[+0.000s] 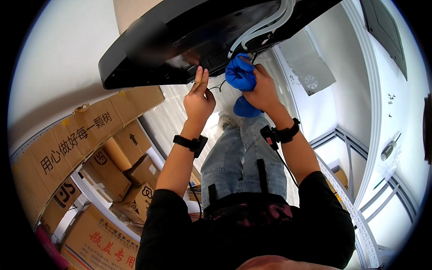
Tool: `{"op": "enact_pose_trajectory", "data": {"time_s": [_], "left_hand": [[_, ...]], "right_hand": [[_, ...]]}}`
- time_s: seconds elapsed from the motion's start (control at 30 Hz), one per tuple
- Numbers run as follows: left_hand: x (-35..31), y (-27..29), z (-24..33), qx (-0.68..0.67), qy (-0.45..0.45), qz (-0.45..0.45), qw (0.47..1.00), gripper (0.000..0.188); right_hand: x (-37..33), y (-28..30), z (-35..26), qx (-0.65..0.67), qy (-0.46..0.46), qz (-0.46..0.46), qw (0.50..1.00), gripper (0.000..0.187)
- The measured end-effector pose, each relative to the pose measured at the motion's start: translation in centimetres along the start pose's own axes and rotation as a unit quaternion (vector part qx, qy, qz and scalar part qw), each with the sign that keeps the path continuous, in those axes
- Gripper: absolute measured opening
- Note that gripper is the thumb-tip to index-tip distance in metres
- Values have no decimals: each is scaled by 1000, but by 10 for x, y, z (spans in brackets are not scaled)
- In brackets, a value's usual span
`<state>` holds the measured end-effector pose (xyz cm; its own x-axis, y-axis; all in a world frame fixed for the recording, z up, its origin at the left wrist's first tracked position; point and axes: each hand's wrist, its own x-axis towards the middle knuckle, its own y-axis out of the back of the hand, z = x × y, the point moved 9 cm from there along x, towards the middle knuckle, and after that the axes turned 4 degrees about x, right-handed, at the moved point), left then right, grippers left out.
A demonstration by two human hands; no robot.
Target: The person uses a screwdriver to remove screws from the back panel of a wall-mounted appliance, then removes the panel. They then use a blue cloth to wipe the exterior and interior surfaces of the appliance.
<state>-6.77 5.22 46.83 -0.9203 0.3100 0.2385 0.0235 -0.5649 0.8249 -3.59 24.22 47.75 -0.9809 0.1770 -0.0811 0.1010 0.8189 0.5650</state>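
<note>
A large glossy black machine housing (198,38) with a curved edge fills the top of the head view. My left hand (199,103) has two fingers stretched up against its lower edge, the others curled. My right hand (264,90) grips a bunched blue cloth (240,74) close under the housing. More blue fabric (246,108) shows below that hand; whether it belongs to the same cloth I cannot tell. Two whitish hoses (265,27) curve down the housing beside the cloth. A thin black cable (218,87) hangs between my hands.
Cardboard boxes (105,175) stand on shelves at my left, behind a long cardboard strip (85,139). To my right a white surface (387,121) carries small screws and a grey-handled tool (389,147). A grey vented panel (308,67) lies beyond my right hand.
</note>
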Motion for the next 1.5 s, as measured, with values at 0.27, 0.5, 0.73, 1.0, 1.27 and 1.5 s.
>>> {"op": "enact_pose_trajectory", "data": {"time_s": [0.27, 0.5, 0.73, 1.0, 1.27, 1.5], "left_hand": [[2, -1, 4, -3, 15, -17, 1000, 61], [1, 0, 4, -1, 9, 4, 1000, 61], [3, 3, 2, 10, -22, 7, 1000, 58], [2, 2, 0, 15, -3, 6, 1000, 56], [12, 9, 24, 9, -6, 3, 1000, 48], [29, -14, 42, 47, -54, -31, 997, 42]], "right_hand": [[22, -18, 8, 120, 47, 0, 992, 60], [36, -22, 22, -37, 15, -43, 998, 52], [29, -10, 1, -80, 13, 1, 997, 42], [5, 10, 15, -8, -15, -15, 1000, 44], [32, 14, 18, 7, 75, -3, 997, 48], [26, 7, 1, -75, 110, 50, 990, 65]]}}
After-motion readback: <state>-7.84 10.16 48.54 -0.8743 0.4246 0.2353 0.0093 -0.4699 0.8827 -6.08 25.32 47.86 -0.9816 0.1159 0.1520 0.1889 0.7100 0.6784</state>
